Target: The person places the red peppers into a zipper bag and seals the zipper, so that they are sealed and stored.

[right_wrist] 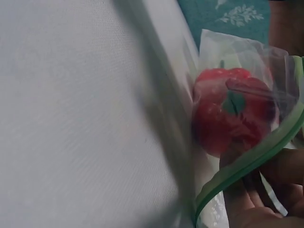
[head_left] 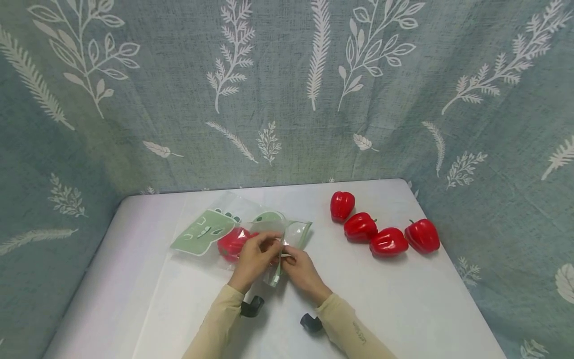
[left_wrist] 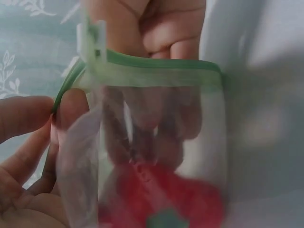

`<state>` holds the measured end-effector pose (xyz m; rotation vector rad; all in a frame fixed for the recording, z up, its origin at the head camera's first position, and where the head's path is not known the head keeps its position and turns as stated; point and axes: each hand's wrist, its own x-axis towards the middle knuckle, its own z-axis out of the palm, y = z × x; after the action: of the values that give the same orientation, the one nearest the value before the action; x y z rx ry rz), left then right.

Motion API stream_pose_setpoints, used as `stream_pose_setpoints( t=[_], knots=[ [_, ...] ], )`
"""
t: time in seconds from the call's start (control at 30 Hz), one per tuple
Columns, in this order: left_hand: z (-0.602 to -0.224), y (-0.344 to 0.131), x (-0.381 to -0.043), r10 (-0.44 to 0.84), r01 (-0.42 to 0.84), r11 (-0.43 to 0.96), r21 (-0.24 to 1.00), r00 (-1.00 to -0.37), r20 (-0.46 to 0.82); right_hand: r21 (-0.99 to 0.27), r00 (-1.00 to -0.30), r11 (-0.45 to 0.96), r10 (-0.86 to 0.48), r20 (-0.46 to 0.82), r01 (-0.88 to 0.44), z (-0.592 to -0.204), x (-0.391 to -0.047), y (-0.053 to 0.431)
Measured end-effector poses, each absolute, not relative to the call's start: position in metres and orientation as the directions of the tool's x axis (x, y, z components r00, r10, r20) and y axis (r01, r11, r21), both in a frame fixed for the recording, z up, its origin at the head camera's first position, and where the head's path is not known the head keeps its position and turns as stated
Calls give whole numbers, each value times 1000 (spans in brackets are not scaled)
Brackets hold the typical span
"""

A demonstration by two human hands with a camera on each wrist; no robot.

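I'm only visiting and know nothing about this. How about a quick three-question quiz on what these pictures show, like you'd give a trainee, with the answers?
1. How many red peppers lie loose on the table, to the person's right of the clear bag?
2. True or false: the right hand is holding one of those loose peppers.
3. What colour is the edge along the bag's mouth?
a) blue
b) green
c) yellow

Key:
1. Four.
2. False: it pinches the bag's edge, apart from the loose peppers.
3. b
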<state>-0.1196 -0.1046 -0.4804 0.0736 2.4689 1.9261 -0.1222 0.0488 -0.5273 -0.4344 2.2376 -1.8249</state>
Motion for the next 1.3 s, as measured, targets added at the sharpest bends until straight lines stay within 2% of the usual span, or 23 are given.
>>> stream_pose_setpoints(
  t=[0.3,0.47,0.67,0.87,1.1,1.3],
  knots=[
    [-486,-107,-121,44,17,216,976,-999,8,-967,-928,242,-371,-20,-76,-531,-124,41],
    [-487,-108,-121,33,18,232,973,-999,11,-968,-925,236,-381,-8,-89,-532,-124,45],
    [-488,-110,-121,29,7,268,963,-1000,-1,-978,-938,209,-341,-67,-6,-532,-124,52],
    [-487,-111,-120,29,-1,280,960,-1000,-10,-984,-943,176,-328,-55,-4,-530,-121,60],
    [-487,-112,-121,17,-4,261,965,-1000,-9,-978,-944,200,-330,-12,-58,-520,-115,71],
    [-487,-112,-121,3,-10,253,967,-1000,-11,-946,-952,287,-299,57,-147,-508,-113,90]
  ],
)
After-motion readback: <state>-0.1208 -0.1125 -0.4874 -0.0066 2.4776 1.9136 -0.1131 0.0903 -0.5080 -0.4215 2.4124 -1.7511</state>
